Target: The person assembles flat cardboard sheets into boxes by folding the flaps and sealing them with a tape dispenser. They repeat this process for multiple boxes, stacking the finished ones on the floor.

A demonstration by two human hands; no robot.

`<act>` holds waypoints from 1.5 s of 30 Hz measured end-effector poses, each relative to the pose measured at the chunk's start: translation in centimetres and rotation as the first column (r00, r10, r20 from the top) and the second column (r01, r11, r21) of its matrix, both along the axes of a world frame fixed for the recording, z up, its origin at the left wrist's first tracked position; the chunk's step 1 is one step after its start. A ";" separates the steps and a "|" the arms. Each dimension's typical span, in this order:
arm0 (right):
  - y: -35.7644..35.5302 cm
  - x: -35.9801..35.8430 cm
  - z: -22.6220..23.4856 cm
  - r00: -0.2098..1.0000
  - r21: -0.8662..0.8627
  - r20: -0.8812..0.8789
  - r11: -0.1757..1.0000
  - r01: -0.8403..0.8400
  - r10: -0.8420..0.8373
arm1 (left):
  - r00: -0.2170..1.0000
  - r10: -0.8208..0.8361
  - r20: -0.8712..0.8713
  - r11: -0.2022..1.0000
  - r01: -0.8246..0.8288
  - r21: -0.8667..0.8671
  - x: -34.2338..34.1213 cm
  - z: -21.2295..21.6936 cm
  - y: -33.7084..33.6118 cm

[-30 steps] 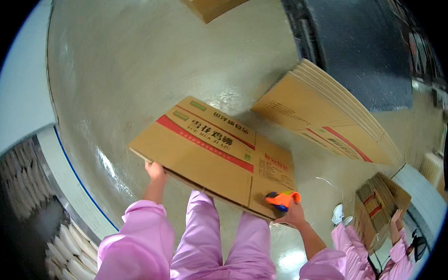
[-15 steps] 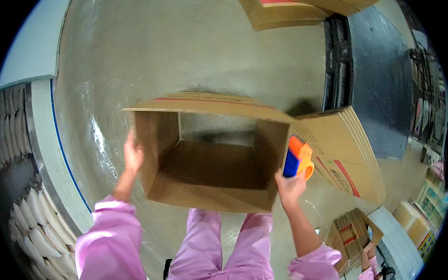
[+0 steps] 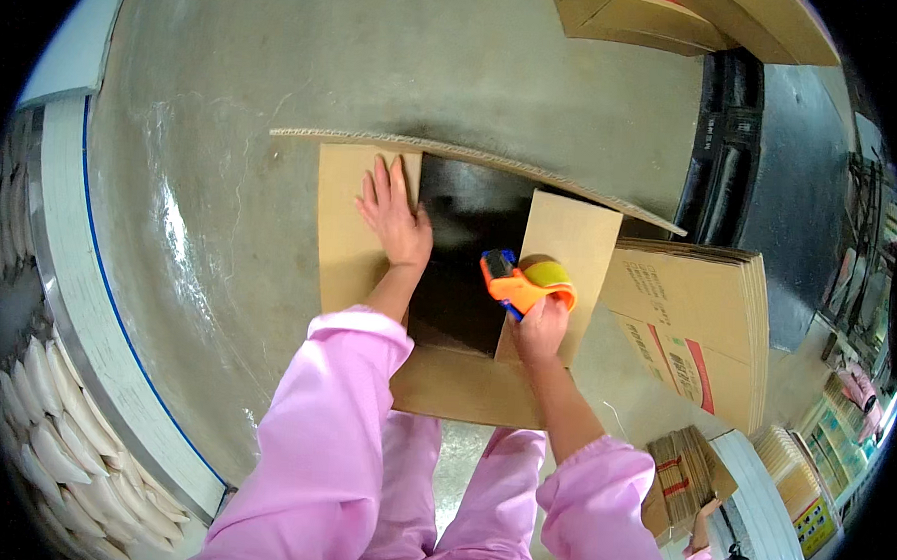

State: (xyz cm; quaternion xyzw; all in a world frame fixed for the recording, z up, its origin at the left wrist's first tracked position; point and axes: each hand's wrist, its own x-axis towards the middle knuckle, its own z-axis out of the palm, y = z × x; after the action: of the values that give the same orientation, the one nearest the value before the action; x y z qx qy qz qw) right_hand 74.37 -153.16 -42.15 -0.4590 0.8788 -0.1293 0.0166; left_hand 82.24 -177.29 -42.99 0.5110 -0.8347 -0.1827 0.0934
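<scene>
In front of my legs stands a cardboard box (image 3: 464, 389) with its dark inside showing between two side flaps. My left hand (image 3: 396, 218) lies flat with fingers stretched on the left flap (image 3: 345, 245), which is folded inward. My right hand (image 3: 540, 332) grips an orange and blue tape dispenser (image 3: 513, 285) with a roll of tape on it, above the right flap (image 3: 586, 236). That flap also leans inward. The far flap (image 3: 474, 156) sticks up and shows its edge, and the near flap lies toward my legs.
Flattened cartons (image 3: 692, 321) lean in a stack at the right, beside a black pallet (image 3: 725, 142). More cardboard (image 3: 640, 18) lies at the far right. White filled bags (image 3: 81, 444) lie at the left behind a pale ledge (image 3: 98, 295). At lower right another person's arm touches a carton (image 3: 675, 480).
Both hands have moved from the box's outer sides to its top. The side flaps have been folded inward. The tape dispenser has come over the box in my right hand.
</scene>
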 end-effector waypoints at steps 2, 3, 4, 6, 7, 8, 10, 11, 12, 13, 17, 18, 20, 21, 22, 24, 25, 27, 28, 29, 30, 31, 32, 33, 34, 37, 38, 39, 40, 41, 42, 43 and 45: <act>-0.1 -0.8 -2.1 0.999 0.022 0.019 0.999 -0.046 0.045 | 0.981 -0.063 -0.182 0.998 0.064 -0.002 0.1 -1.3 -1.7; -0.7 -1.2 -2.5 0.997 0.031 0.032 0.997 -0.069 0.068 | 0.967 -0.182 -0.179 0.976 0.200 0.086 1.1 -1.8 -2.4; -0.7 -1.4 -3.2 0.995 0.021 0.033 0.996 -0.091 0.091 | 0.943 -0.297 -0.148 0.929 0.321 0.182 2.8 -1.8 -2.0; -0.3 -2.0 -4.5 0.992 0.015 0.031 0.993 -0.121 0.121 | 0.838 -0.531 -0.128 0.758 0.537 0.371 6.7 -0.1 -0.1; 0.3 -1.9 -4.6 0.990 0.049 0.061 0.991 -0.126 0.123 | 0.735 -0.675 -0.065 0.595 0.594 0.541 9.3 1.4 0.9; 0.5 -2.2 -5.0 0.988 0.061 0.076 0.989 -0.136 0.131 | 0.611 -0.791 -0.038 0.425 0.592 0.685 11.3 4.3 1.5; 1.0 -3.1 -5.4 0.985 0.087 0.090 0.984 -0.152 0.144 | 0.319 -0.942 -0.106 0.059 0.467 0.882 13.7 11.2 1.9; 0.6 -3.2 -4.8 0.980 0.086 0.108 0.981 -0.176 0.166 | 0.169 -0.984 -0.059 0.029 0.478 0.878 14.6 13.2 1.6; 0.2 -3.5 -4.4 0.977 0.114 0.137 0.977 -0.178 0.163 | 0.012 -1.000 -0.013 -0.006 0.489 0.872 15.1 14.6 1.4; 0.3 -3.5 -3.7 0.975 0.152 0.166 0.973 -0.174 0.148 | -0.058 -0.998 -0.003 -0.033 0.517 0.855 15.7 14.3 0.9; -3.1 -4.3 3.8 0.922 0.256 0.363 0.937 -0.238 0.135 | -0.011 -0.993 -0.117 -0.107 0.501 0.859 18.4 9.4 -0.4; -4.0 -4.8 6.5 0.902 0.271 0.410 0.926 -0.262 0.136 | 0.050 -0.980 -0.193 -0.161 0.373 0.914 17.1 8.2 -1.6; -6.4 -6.5 12.8 0.839 0.119 0.514 0.955 -0.273 0.176 | 0.221 -0.947 -0.233 -0.195 0.181 0.964 14.1 6.5 -4.7; -8.7 -7.6 15.3 0.800 -0.092 0.541 0.964 -0.250 0.259 | 0.289 -0.944 -0.162 -0.109 0.190 0.976 13.7 6.1 -6.1; -11.2 -9.2 17.8 0.798 -0.300 0.489 0.927 -0.225 0.352 | 0.357 -0.929 -0.094 -0.022 0.201 0.979 13.2 6.1 -7.8; -16.1 -12.6 19.1 0.904 -0.297 0.282 0.925 -0.236 0.322 | 0.478 -0.874 0.086 0.260 0.310 0.915 13.2 5.9 -9.4; -18.3 -14.3 19.2 0.946 -0.235 0.174 0.944 -0.231 0.275 | 0.606 -0.785 0.133 0.434 0.382 0.816 13.8 6.2 -9.4; -19.9 -16.6 17.7 0.917 0.242 0.387 0.970 -0.005 -0.092 | 0.843 -0.537 0.023 0.759 0.471 0.450 14.4 6.2 -8.9; -19.1 -16.8 15.6 0.863 0.407 0.448 0.912 0.037 -0.235 | 0.910 -0.395 -0.122 0.890 0.412 0.197 15.0 6.4 -8.2; -18.0 -15.1 13.2 0.900 0.395 0.380 0.917 0.050 -0.212 | 0.959 -0.140 -0.245 0.925 0.216 0.313 15.7 5.5 -6.1; -17.0 -12.8 11.2 0.930 0.381 0.325 0.924 0.040 -0.174 | 0.923 0.146 -0.355 0.908 0.017 0.419 16.9 4.7 -3.9; -16.1 -11.0 11.0 0.915 0.266 0.366 0.961 0.071 -0.168 | 0.802 0.391 -0.452 0.801 -0.055 0.596 18.0 3.2 -1.6; -14.3 -9.3 11.0 0.900 0.166 0.401 0.979 0.115 -0.173 | 0.849 0.382 -0.365 0.816 -0.124 0.565 18.6 1.9 -0.7; -12.4 -7.9 11.2 0.889 0.190 0.398 0.968 0.162 -0.227 | 0.885 0.375 -0.278 0.827 -0.183 0.532 19.0 0.7 0.1; -11.0 -6.5 11.1 0.875 0.208 0.402 0.958 0.200 -0.270 | 0.910 0.375 -0.176 0.837 -0.250 0.487 19.8 -0.1 0.9; -6.2 -2.9 6.5 0.958 0.007 0.251 0.990 0.143 -0.140 | 0.937 0.348 0.028 0.870 -0.334 0.363 16.2 0.1 0.4; -4.4 -1.5 4.1 0.982 -0.074 0.171 0.993 0.089 -0.075 | 0.924 0.378 0.067 0.861 -0.377 0.341 14.5 0.6 0.2; -4.4 -0.2 3.1 0.984 -0.013 0.174 0.998 0.054 -0.051 | 0.905 0.413 0.102 0.852 -0.423 0.309 13.1 1.1 -0.2; -4.9 1.0 2.4 0.983 0.048 0.183 0.999 0.017 -0.025 | 0.879 0.465 0.103 0.833 -0.475 0.284 12.4 1.0 -0.4; -5.7 1.7 2.1 0.976 0.080 0.209 0.995 0.051 -0.067 | 0.851 0.515 0.104 0.811 -0.523 0.260 11.9 1.0 -0.5; -5.9 2.4 1.9 0.967 0.130 0.229 0.988 0.087 -0.115 | 0.821 0.559 0.111 0.784 -0.568 0.250 11.1 1.2 -0.3; -5.8 2.7 2.1 0.951 0.158 0.281 0.983 0.090 -0.132 | 0.809 0.555 0.195 0.761 -0.588 0.273 10.5 1.5 -0.5; -6.1 2.2 3.8 0.905 0.197 0.402 0.978 0.064 -0.140 | 0.785 0.554 0.277 0.791 -0.600 0.118 9.0 0.6 0.0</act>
State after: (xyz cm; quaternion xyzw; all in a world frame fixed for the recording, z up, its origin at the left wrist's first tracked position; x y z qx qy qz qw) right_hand 76.53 -159.23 -38.39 -0.3710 0.8862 -0.1450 0.2366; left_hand 91.23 -177.30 -42.43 0.7667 -0.6196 -0.1681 -0.0028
